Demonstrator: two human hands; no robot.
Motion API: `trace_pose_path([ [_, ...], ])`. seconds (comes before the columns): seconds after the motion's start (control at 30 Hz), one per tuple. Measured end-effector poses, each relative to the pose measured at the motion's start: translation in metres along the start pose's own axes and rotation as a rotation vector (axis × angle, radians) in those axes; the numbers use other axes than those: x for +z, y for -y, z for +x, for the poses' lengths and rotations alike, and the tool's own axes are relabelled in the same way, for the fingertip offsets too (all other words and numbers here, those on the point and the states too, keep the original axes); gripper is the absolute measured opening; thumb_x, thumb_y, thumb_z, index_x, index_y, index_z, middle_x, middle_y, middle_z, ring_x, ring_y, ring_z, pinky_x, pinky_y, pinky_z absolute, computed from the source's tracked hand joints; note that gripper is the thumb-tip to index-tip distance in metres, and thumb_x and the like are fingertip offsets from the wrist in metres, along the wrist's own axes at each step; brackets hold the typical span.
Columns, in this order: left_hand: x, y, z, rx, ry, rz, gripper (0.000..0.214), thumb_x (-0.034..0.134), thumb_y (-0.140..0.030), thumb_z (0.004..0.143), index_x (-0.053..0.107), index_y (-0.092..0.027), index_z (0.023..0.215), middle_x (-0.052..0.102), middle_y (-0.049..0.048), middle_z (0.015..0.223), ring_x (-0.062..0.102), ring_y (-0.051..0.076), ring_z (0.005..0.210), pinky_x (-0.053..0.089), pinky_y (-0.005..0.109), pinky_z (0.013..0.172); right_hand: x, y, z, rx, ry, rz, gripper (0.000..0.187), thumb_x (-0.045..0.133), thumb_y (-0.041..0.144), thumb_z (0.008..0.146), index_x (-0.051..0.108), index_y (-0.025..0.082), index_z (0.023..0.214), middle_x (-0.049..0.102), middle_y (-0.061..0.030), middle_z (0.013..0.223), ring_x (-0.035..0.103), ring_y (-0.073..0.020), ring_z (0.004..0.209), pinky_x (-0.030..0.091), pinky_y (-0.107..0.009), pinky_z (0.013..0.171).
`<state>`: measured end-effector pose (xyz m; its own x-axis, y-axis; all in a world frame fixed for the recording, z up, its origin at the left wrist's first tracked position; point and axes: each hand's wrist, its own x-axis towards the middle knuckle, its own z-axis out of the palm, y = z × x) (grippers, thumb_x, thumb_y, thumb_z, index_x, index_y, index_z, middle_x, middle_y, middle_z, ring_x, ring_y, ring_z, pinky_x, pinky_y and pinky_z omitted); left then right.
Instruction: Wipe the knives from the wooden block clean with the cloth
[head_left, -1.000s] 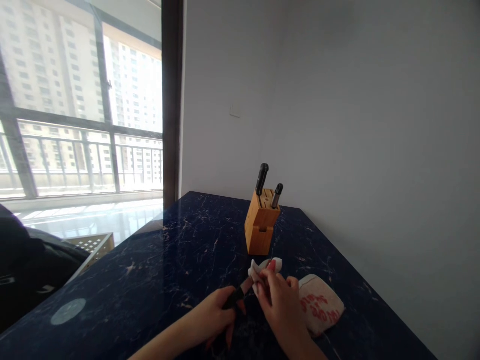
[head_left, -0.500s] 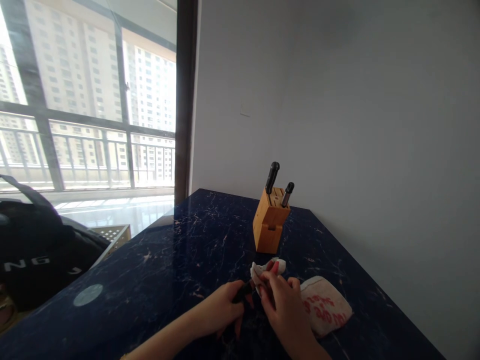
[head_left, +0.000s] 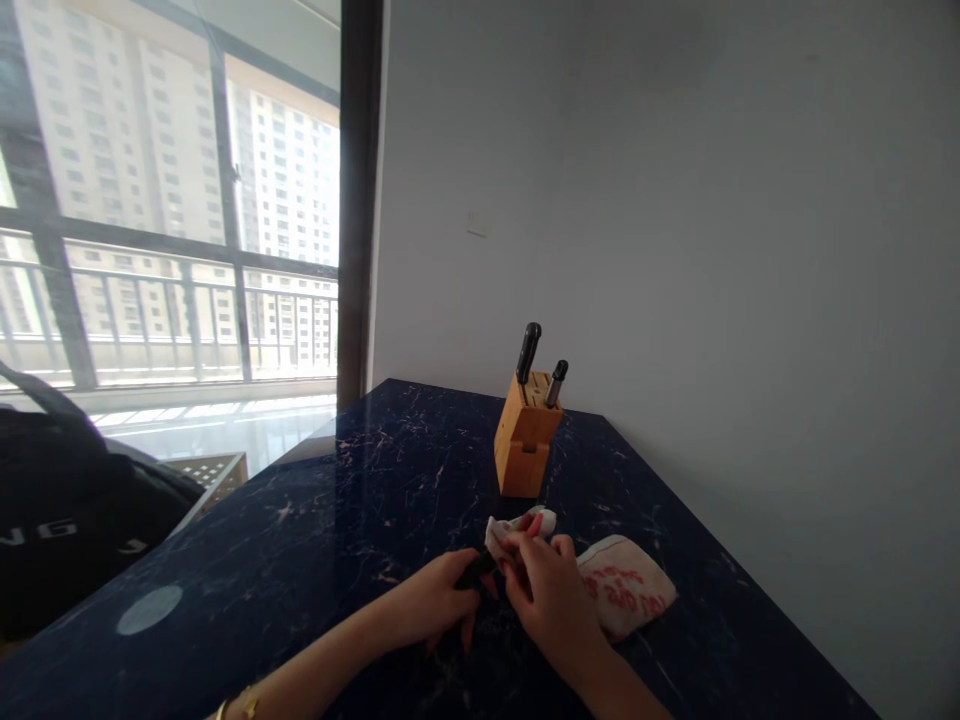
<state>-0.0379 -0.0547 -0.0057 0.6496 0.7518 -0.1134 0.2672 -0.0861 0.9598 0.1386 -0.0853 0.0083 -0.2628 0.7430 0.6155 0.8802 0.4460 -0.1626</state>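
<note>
My left hand (head_left: 431, 602) is shut around a black-handled kitchen knife (head_left: 476, 571), low over the dark countertop. My right hand (head_left: 549, 590) pinches a crumpled white cloth (head_left: 517, 525) right next to the knife's far end. The blade is hidden by the cloth and my fingers. Just right of my right hand lies a folded cream cloth with red print (head_left: 624, 585), flat on the counter. Beyond my hands stands a wooden knife block (head_left: 525, 440), holding a black-handled knife (head_left: 528, 352) and a steel-handled tool (head_left: 556, 383).
The dark blue veined stone countertop (head_left: 360, 490) meets a pale wall (head_left: 675, 250) on the right. A black bag (head_left: 60, 520) sits beyond the left edge, near a perforated crate (head_left: 214, 475). Behind them are a glass balcony door and railing (head_left: 187, 320).
The knife handle now sits closer to the white cloth, and less of the blade shows. The view has shifted slightly, with the counter lower in the picture.
</note>
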Motion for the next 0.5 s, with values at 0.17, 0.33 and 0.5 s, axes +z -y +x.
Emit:
trace_pose_path([
  [0.17, -0.0012, 0.0025, 0.0027, -0.03, 0.012, 0.009, 0.026, 0.039, -0.017, 0.072, 0.049, -0.015, 0.096, 0.061, -0.0034, 0.054, 0.04, 0.005, 0.027, 0.031, 0.012, 0.025, 0.0013, -0.0056, 0.0027, 0.071, -0.058, -0.03, 0.017, 0.045, 0.015, 0.08, 0.054, 0.021, 0.094, 0.063, -0.0007, 0.084, 0.054, -0.0154, 0.075, 0.028, -0.031, 0.071],
  [0.33, 0.0004, 0.0058, 0.0043, -0.007, -0.028, 0.017, 0.024, 0.042, -0.02, 0.073, 0.051, -0.015, 0.095, 0.062, -0.0028, 0.057, 0.041, 0.005, 0.029, 0.031, 0.012, 0.026, 0.0001, -0.0041, 0.0017, 0.019, -0.046, -0.02, 0.018, 0.044, 0.014, 0.079, 0.052, 0.021, 0.094, 0.062, -0.0008, 0.082, 0.053, -0.0151, 0.072, 0.029, -0.03, 0.068],
  [0.5, -0.0011, 0.0036, 0.0032, 0.001, -0.011, 0.007, 0.025, 0.043, -0.025, 0.077, 0.049, -0.015, 0.098, 0.062, -0.0029, 0.056, 0.04, 0.005, 0.028, 0.03, 0.013, 0.026, 0.0022, -0.0009, 0.0027, -0.014, -0.009, -0.02, 0.019, 0.045, 0.011, 0.078, 0.054, 0.021, 0.092, 0.063, -0.0009, 0.083, 0.053, -0.0154, 0.073, 0.028, -0.03, 0.069],
])
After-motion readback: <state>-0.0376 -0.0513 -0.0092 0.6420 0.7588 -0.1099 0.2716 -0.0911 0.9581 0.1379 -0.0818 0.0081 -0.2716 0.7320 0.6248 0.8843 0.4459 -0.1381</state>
